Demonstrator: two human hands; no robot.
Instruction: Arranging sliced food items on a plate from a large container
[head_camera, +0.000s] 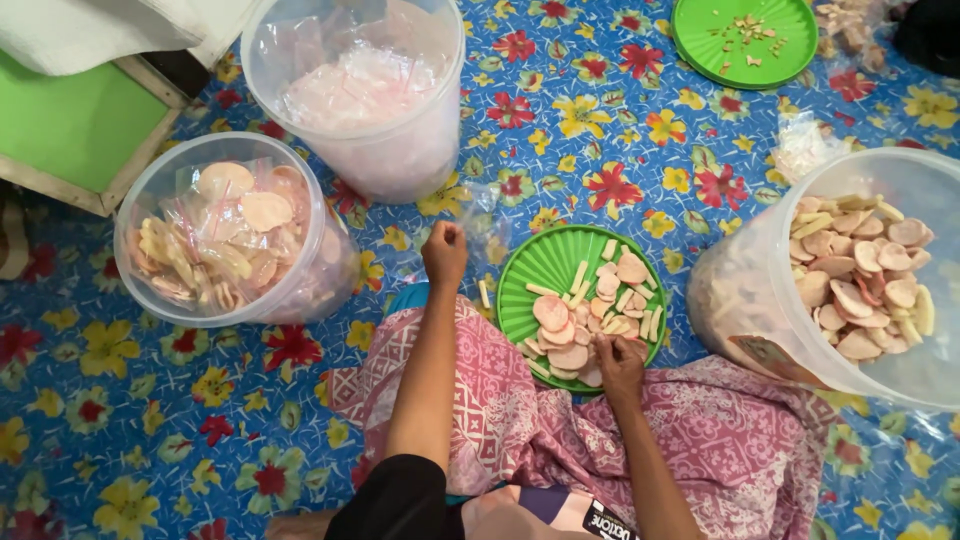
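Note:
A green round plate (556, 258) lies in front of my knees, holding pink round crackers (560, 330) and pale stick crackers. My right hand (620, 367) rests on the near edge of the pile, fingers curled among the crackers. My left hand (444, 254) is stretched forward left of the plate, its fingers closed on a clear plastic bag (482, 222) that is hard to make out against the mat.
A clear tub of bagged crackers (150, 195) stands at the left. Behind it is a clear tub of empty plastic bags (415, 150). A big tub of loose crackers (740, 290) sits on the right. A second green plate (790, 50) lies far back. A flowered blue mat (150, 420) covers the floor.

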